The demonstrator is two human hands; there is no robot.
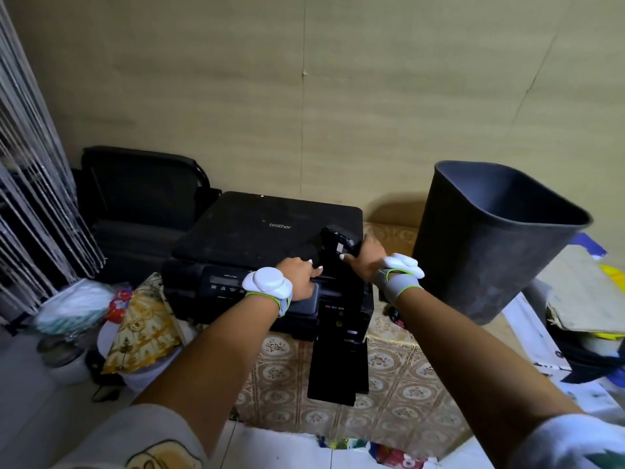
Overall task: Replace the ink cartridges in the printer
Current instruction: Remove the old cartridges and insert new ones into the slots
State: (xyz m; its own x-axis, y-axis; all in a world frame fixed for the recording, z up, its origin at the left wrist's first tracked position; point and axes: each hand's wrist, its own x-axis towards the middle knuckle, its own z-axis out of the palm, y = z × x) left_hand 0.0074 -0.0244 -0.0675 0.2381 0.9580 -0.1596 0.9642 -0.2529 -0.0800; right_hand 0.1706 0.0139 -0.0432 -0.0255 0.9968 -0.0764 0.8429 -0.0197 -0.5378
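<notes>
A black Brother printer sits on a patterned cloth in the middle of the head view. Its cartridge door hangs open at the front right, showing coloured slot labels. My right hand grips a black ink cartridge above the printer's right front corner. My left hand rests flat on the printer's front edge beside the control panel, fingers pressed on it, holding nothing.
A tall dark bin stands right of the printer. Black bags lie behind on the left, with a patterned cushion and plastic bags below. Papers and clutter fill the far right. A wall is close behind.
</notes>
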